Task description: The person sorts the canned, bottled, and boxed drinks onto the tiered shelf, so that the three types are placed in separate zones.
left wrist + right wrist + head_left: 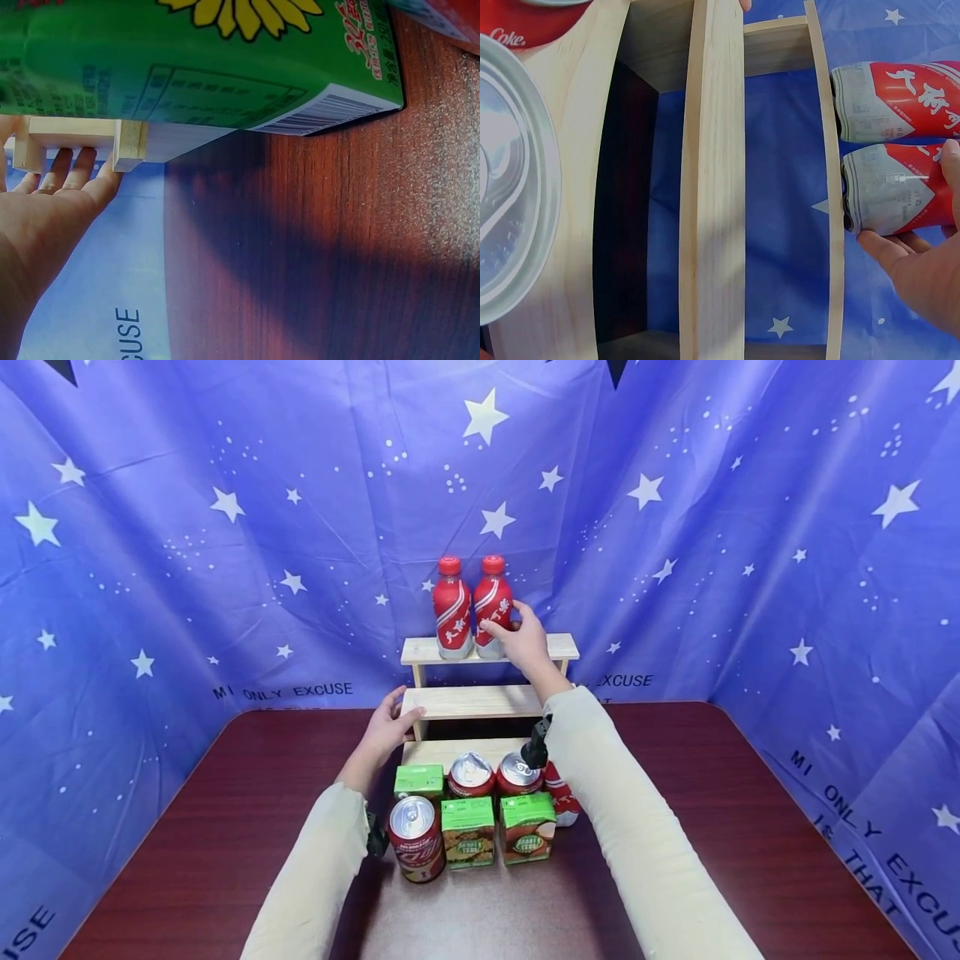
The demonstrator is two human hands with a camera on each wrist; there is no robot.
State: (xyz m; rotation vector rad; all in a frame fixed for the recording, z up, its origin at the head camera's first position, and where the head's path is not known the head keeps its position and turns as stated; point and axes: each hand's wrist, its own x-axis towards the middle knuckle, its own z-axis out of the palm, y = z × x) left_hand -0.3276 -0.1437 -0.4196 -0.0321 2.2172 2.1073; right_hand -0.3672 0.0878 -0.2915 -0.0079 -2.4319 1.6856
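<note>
The right grip (525, 639) is holding a red bottle (491, 597) upright at the top tier of the shelf (480, 700).
Thumb and fingers are clasping the bottle's lower body, just right of a second bottle (452, 610) on the shelf's top; the left grip (386, 727) is pinching the shelf's left end. Setting the bottle down seems to be the step in hand; the next move is probably calling for loosening the right grip without tipping it.
</note>
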